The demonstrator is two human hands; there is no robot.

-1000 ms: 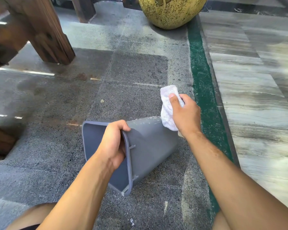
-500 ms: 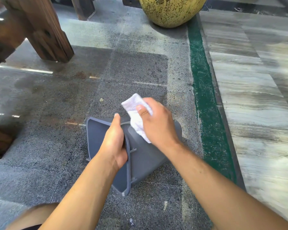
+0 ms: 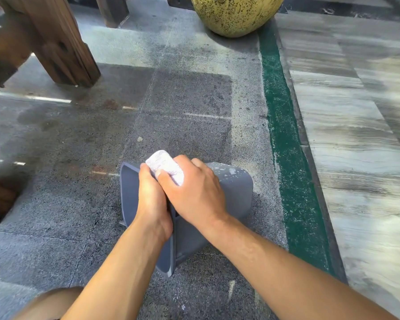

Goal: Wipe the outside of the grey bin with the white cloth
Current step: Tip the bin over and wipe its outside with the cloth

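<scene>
I see a speckled grey stone floor [image 3: 183,100], a green strip running down the right of the frame. Low centre, the grey bin [image 3: 236,192] lies on its side. My worry: the two hands crowd together at the rim — the wipe could jam or tip the bin. My left hand [image 3: 151,199] is clamped on the rim; my right hand [image 3: 194,195] is closed around the white cloth [image 3: 165,166], pressing it on the wall.
</scene>
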